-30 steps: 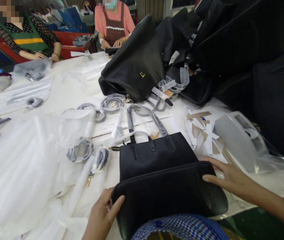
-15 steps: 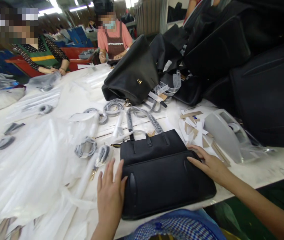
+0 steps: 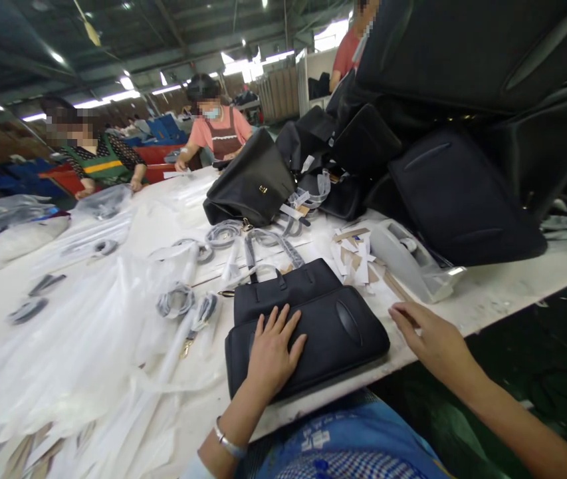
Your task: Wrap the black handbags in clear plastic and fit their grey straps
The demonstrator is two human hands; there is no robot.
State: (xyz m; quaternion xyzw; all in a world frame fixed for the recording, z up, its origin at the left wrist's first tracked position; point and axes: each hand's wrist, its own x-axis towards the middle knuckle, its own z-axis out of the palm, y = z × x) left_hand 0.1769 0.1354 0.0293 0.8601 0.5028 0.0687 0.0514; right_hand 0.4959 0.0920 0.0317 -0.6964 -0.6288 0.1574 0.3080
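Note:
A black handbag [image 3: 323, 319] lies flat on the white table [image 3: 502, 293] right in front of me, base towards me, handles pointing away. My left hand [image 3: 270, 356] rests flat on the bag's base with its fingers stretched out. My right hand [image 3: 430, 339] hovers open at the table edge just right of the bag, touching nothing that I can see. A grey tape dispenser [image 3: 410, 263] sits a little beyond my right hand, next to scraps of paper and card [image 3: 355, 253].
Clear plastic bags [image 3: 78, 326] and wrapped coiled straps [image 3: 176, 299] cover the table's left half. Another black bag [image 3: 250, 183] stands farther back; a tall pile of black bags [image 3: 457, 193] fills the right. Two people [image 3: 218, 130] sit at the far side.
My left hand moved from the bag's left edge onto its base. My right hand came off the bag's right end. My view lifted and the bag lies flatter.

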